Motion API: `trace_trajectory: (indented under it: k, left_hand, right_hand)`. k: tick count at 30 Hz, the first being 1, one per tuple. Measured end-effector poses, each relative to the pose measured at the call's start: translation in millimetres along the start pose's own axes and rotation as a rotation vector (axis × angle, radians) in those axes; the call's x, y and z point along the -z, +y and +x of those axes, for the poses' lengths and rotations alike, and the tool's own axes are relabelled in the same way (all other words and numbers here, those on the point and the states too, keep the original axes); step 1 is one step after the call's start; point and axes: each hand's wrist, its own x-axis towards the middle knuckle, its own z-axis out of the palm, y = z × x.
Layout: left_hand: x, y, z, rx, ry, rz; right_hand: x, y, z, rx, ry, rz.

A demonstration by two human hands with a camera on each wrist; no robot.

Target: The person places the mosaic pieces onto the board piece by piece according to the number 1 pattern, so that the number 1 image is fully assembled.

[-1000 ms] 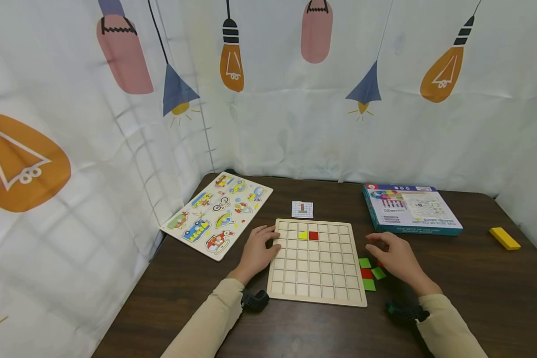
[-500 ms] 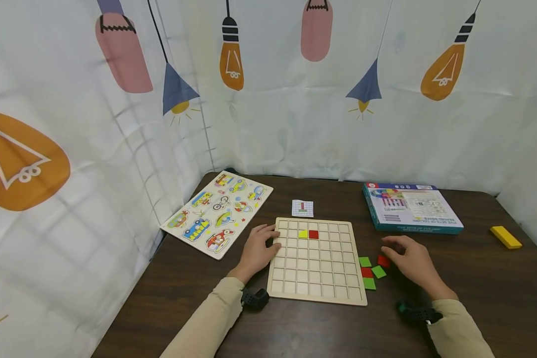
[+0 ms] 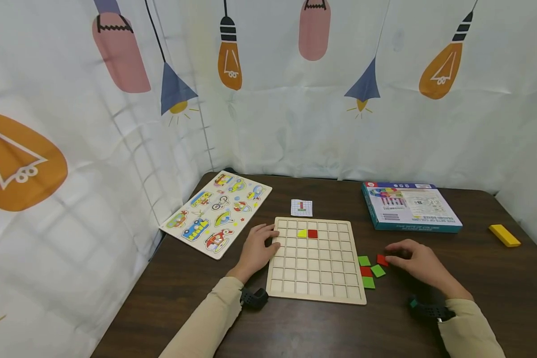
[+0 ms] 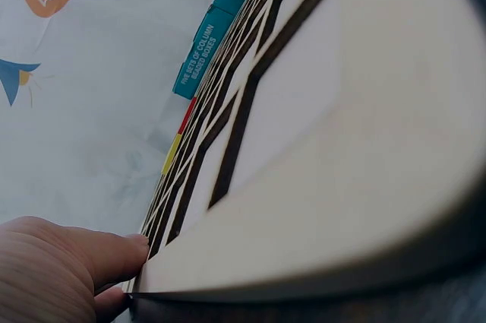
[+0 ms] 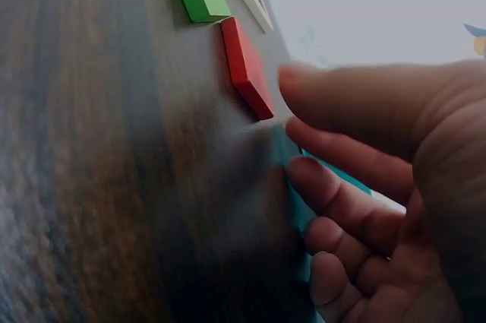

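Head view: dark table [image 3: 313,328], patterned curtain [image 3: 277,134]; relaxed left hand [image 3: 254,252] touches grid board [image 3: 314,268]; right hand [image 3: 421,264] loosely curled, empty.

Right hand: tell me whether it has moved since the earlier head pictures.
Yes: in the head view, the right hand has shifted rightward, away from the grid board.

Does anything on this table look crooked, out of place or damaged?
The white rectangular board with vehicle pictures sits slanted, its left corner seemingly poking past the edge of the dark brown table. One small green square tile lies turned, out of line with the pale wooden grid board. I see no damage.
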Motion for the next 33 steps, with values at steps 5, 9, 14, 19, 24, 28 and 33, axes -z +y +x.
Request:
trace_trajectory:
  k: [5,9,14,19,24,28,33]
  left_hand:
    - [-0.1,-0.7,-0.1,0.002,-0.004,-0.005]
    - [0.3,-0.7,-0.5,0.001,-0.005,-0.006]
    - [0.6,-0.4,-0.7,0.003,-0.006,-0.004]
    - [0.5,-0.2,-0.5,-0.004,-0.002,-0.001]
    - [0.3,0.0,-0.8,-0.003,0.000,0.002]
    - [-0.1,-0.3,-0.8,0.002,0.001,-0.002]
    - [-0.3,-0.6,-0.6,0.002,0.003,-0.001]
  right_hand:
    - [-2.5,-0.8,0.1,0.037,-0.004,0.011]
    - [-5.3,-1.5,0.7,0.049,0.010,0.015]
    - [-6.4,-2.5,1.8,0.007,0.028,0.015]
    - [-6.7,-2.8,1.5,-0.005,0.046,0.008]
    - [-6.9,-2.6,0.9,0.008,0.043,-0.002]
    - [-7.8,-3.1,1.1,0.013,0.051,-0.010]
    - [-8.9,-3.0,1.8,0.037,0.068,-0.028]
